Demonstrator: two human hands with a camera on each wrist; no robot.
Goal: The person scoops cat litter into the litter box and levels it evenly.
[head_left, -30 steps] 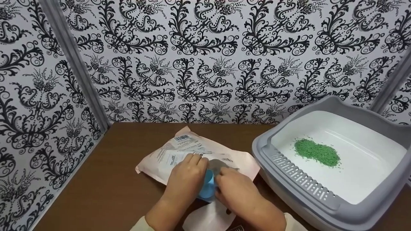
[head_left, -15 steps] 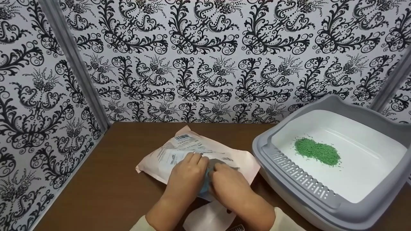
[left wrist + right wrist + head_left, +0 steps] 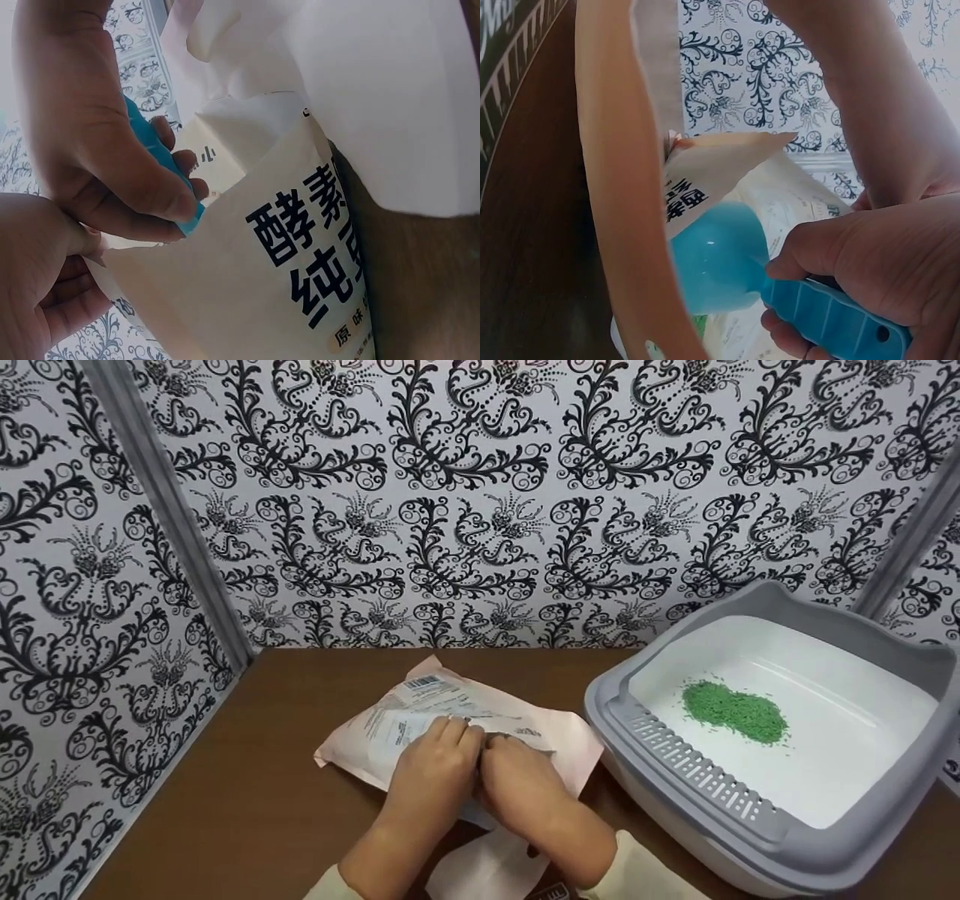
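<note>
A pale pink bag of cat litter (image 3: 566,735) lies on the table with its torn mouth toward me. My left hand (image 3: 439,754) grips the mouth's edge; in the left wrist view, the left hand (image 3: 37,277) pinches the paper rim. My right hand (image 3: 525,784), close beside it, holds a blue scoop (image 3: 720,255) by its ribbed handle. The scoop's cup is inside the bag's mouth, tilted, and partly hidden by the bag's wall. A little green litter (image 3: 700,324) shows below the cup. In the head view the hands hide the scoop.
A grey and white litter box (image 3: 750,851) stands at the right, close to the bag. A small heap of green pellets (image 3: 735,712) lies on its white floor. Patterned panels (image 3: 487,510) close off the back and left of the brown table (image 3: 247,780).
My right hand has moved left, up against my left hand. The blue scoop, visible between the hands a second ago, is now hidden in the head view. The left hand keeps its hold.
</note>
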